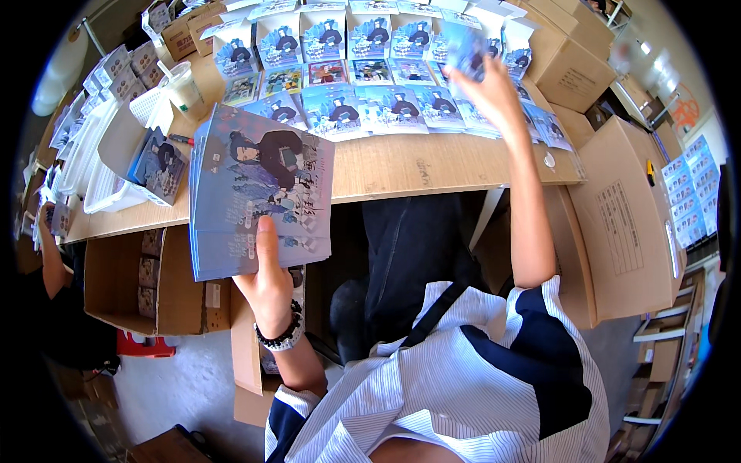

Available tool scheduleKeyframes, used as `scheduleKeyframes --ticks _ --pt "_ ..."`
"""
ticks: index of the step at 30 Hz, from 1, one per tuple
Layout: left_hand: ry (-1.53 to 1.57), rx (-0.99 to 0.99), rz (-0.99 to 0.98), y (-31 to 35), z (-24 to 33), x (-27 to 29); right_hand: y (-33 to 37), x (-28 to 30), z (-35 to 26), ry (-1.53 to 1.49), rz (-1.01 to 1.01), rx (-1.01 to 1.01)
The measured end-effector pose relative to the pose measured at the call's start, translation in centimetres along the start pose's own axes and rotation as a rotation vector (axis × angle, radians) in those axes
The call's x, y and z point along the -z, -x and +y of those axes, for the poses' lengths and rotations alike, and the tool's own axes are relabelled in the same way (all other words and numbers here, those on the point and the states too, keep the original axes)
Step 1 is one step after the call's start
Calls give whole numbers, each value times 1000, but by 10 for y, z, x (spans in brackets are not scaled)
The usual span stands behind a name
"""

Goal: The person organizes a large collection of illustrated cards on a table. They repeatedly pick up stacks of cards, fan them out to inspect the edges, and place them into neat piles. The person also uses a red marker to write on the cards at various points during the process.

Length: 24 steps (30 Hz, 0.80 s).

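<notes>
- Your left hand (270,289) holds a fanned stack of blue illustrated sheets (258,189) upright over the near edge of the wooden bench (432,166), grip pinching the lower edge with the thumb pressed on the front face.
- Your right hand (490,92) reaches out over the far side of the bench, its grip pinched on a small blue card (465,48), blurred, held above the rows.
- Rows of blue printed cards (370,104) lie flat across the bench, with a line of open card boxes (324,35) standing just behind them.
- A plastic cup with a straw (184,86) stands at the bench's left end, near a white basket (104,181) and a red pen (181,140).
- Brown cardboard cartons (625,216) sit to your right, and an open carton (127,282) rests below the bench at your left.
- Another person's arm (52,266) shows at the far left edge.
- A beaded bracelet (284,333) circles your left wrist.
</notes>
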<state>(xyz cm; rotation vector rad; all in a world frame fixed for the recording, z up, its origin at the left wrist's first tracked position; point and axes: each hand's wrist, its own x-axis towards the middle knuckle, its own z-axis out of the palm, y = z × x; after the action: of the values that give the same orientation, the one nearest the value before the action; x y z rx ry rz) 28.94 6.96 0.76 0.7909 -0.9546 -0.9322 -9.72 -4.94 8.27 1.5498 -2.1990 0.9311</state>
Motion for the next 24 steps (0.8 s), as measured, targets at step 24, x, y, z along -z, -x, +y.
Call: scheduleKeyframes --ticks 24 --pt "-195 -99 -429 20 13 -32 158 55 -130 -786 -411 665"
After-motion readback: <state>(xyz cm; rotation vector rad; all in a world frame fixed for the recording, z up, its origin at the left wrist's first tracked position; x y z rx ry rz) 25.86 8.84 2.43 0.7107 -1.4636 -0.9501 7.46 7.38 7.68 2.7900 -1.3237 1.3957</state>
